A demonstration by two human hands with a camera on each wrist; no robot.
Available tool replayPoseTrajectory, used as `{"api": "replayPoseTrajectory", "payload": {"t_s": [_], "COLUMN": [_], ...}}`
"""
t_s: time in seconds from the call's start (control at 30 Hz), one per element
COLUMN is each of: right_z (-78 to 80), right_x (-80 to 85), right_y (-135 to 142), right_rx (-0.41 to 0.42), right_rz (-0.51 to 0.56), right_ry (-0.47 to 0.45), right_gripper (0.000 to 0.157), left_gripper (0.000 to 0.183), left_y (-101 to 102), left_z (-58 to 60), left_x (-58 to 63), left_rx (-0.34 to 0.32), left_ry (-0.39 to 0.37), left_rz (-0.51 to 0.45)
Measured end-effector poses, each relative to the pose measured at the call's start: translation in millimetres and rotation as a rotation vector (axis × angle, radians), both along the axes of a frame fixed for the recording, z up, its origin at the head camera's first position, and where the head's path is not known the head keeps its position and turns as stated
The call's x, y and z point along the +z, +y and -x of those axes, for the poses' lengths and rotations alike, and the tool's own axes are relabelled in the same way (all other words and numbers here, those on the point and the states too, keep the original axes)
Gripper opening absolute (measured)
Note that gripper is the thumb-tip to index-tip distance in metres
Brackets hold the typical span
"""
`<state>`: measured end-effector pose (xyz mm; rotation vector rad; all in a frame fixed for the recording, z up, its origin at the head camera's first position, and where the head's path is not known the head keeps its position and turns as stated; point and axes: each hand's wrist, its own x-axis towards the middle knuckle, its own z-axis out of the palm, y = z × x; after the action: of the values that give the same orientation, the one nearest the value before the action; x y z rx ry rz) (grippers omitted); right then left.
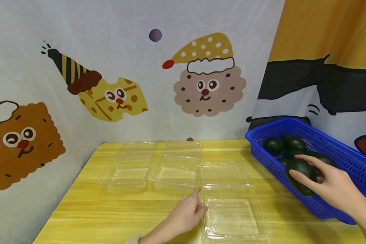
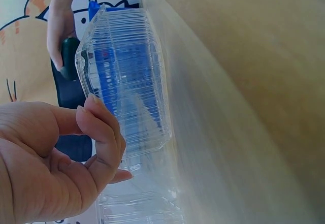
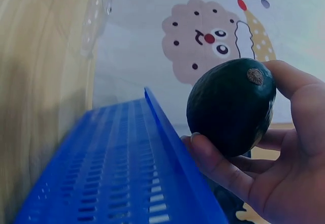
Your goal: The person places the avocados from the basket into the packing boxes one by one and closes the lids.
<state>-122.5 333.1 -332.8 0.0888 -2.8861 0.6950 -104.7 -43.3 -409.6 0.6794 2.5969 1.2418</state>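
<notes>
My right hand [image 1: 332,183] grips a dark green avocado [image 1: 300,176] over the near-left rim of the blue basket [image 1: 317,203]. The right wrist view shows the round stem scar on this avocado [image 3: 231,107], with thumb and fingers curled about it. At the left rim of an open clear plastic container [image 1: 235,217], my left hand [image 1: 184,213] pinches the edge between thumb and fingers. The left wrist view has the container [image 2: 127,82] side-on, its ribbed wall above the fingertips. Several more avocados [image 1: 294,142] lie in the basket.
Two other open clear containers, a left one [image 1: 126,169] and a middle one [image 1: 175,169], stand at the back of the wood-grain table [image 1: 88,210]. Behind the table hangs a cloth with cartoon prints [image 1: 122,27].
</notes>
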Motion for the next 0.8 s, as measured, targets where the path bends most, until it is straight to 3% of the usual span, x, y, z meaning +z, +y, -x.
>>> {"api": "replayPoseTrajectory", "payload": {"t_s": [0.47,0.8], "right_z": [-10.7,-13.4], "right_x": [-4.4,-19.6], "right_y": [-34,-60], "right_rx": [0.098,0.165], "right_rz": [0.031,0.106], "right_ry": [0.019,0.008], "right_gripper": [0.051,0.046], "left_gripper": [0.063,0.062], "left_y": [-1,0], "left_z": [0.2,-0.4], "left_x": [-3.2,-3.0], "left_rx": [-0.016,-0.006], "left_ry": [-0.057,-0.067], "left_rz": [-0.056,-0.054]}}
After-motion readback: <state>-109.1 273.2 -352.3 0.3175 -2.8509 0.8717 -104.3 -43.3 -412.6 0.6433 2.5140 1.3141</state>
